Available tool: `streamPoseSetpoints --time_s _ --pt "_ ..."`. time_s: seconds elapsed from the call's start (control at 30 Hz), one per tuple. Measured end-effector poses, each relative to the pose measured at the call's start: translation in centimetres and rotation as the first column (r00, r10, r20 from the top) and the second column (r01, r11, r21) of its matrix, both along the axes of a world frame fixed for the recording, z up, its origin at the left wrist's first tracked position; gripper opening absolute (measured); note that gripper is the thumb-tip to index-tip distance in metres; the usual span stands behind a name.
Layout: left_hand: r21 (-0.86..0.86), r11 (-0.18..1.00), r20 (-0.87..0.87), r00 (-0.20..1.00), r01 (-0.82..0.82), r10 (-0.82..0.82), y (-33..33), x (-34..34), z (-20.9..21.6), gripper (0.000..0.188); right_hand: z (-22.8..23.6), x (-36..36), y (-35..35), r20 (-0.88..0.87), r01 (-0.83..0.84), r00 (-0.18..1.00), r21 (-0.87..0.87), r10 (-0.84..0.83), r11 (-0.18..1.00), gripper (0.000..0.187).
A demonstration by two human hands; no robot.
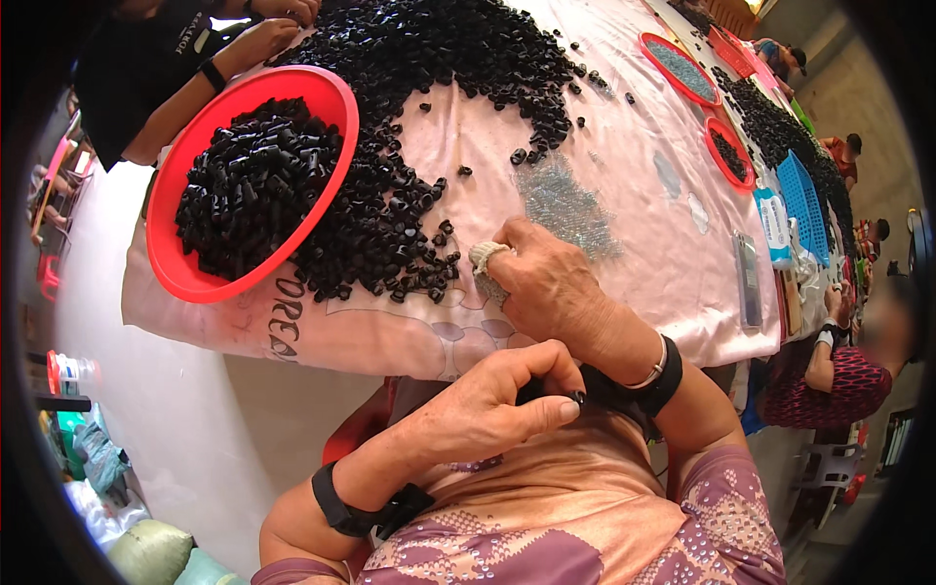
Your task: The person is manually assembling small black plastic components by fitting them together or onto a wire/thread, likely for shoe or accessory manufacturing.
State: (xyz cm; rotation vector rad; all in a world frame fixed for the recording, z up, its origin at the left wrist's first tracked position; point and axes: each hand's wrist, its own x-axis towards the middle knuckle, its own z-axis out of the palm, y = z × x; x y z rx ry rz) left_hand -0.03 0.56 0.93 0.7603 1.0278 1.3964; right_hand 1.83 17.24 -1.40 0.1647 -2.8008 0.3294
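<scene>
My left hand (507, 395) is held in front of my body, just off the table's near edge. Its fingers are curled, and a small black plastic piece (577, 397) shows at the thumb tip. My right hand (546, 283) is over the pink cloth (663, 283), fingers bent together, with a pale knitted cover (485, 258) on a fingertip; what they may hold is hidden. Beyond it lies a patch of tiny clear pieces (570, 210). Left of it spreads a large heap of small black plastic caps (409, 58).
A red basin (341, 146) full of black tube-like pieces stands at left. Smaller red trays (717, 161), a blue basket (801, 210) and a flat clear case (749, 283) are at right. A person in black (117, 88) works at far left; others are along the right.
</scene>
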Motion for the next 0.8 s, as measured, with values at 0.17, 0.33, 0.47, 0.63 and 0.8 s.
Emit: streamPoseSetpoints --time_s 0.17,0.33,0.47,0.63,0.8 --pt "-0.014 0.999 0.032 0.999 -0.031 0.031 -0.4 -0.2 0.0 0.020 0.5 -0.3 -0.5 0.015 -0.056 0.998 -0.011 0.056 0.998 0.011" --pt "-0.007 0.997 0.034 0.996 -0.079 0.079 -0.3 0.0 -0.4 0.020 0.0 -0.7 -0.3 0.010 -0.091 0.996 -0.062 0.092 0.994 0.036" --pt "-0.055 0.986 0.100 0.982 -0.155 0.160 -0.7 -0.6 0.1 0.018 0.8 0.5 0.5 -0.013 -0.091 0.996 -0.136 0.090 0.987 0.041" --pt "-0.132 0.945 0.163 0.933 -0.300 0.319 -0.4 -0.9 0.5 0.016 2.3 3.9 1.4 0.039 0.024 0.999 -0.775 0.010 0.632 0.019" --pt "-0.166 0.912 0.159 0.903 -0.375 0.400 -0.4 -0.9 -0.3 0.016 3.1 6.7 1.3 0.124 0.094 0.990 -0.934 0.064 0.346 0.018"
